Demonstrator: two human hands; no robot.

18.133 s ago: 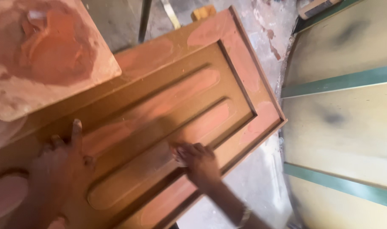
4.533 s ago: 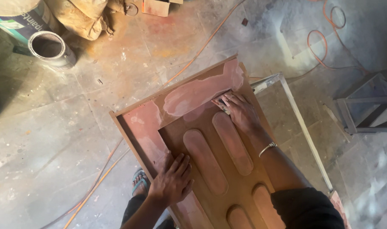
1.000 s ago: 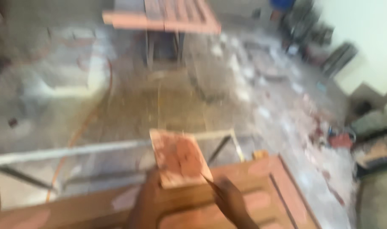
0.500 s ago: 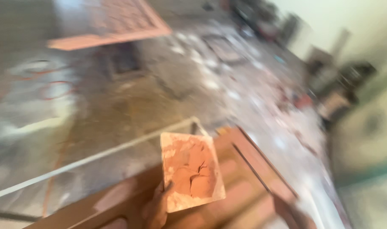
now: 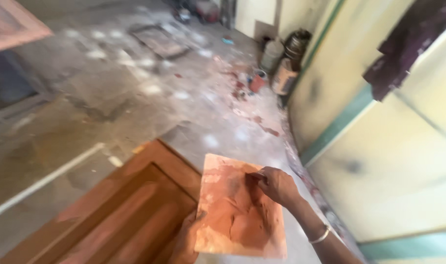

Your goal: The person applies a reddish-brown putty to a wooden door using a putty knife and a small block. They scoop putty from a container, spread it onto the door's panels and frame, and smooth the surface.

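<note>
Just now the left hand (image 5: 186,242) is holding up a flat, square board smeared with reddish-brown putty (image 5: 240,208), gripping it at its lower left edge; its grip is closing around that edge, with the thumb lying against the board's face and the other fingers hidden underneath. The right hand (image 5: 276,185) is resting on the upper right part of the board, its fingertips (image 5: 256,177) pressing together into the putty, though whether they are pinching a tool is impossible to tell. A thin metal bangle (image 5: 319,236) is circling the right wrist. The board is hovering just above the corner of a brown wooden door panel with raised oblong mouldings (image 5: 120,215), which is lying flat below the hands. Beyond it, a dusty grey concrete floor with pale splashes (image 5: 135,88) is stretching away. Against the pale yellow wall with green stripes (image 5: 379,146), several paint-stained tins and pots (image 5: 281,63) are standing well apart from the hands. A dark purple cloth (image 5: 408,39) is hanging on the wall at upper right.
</note>
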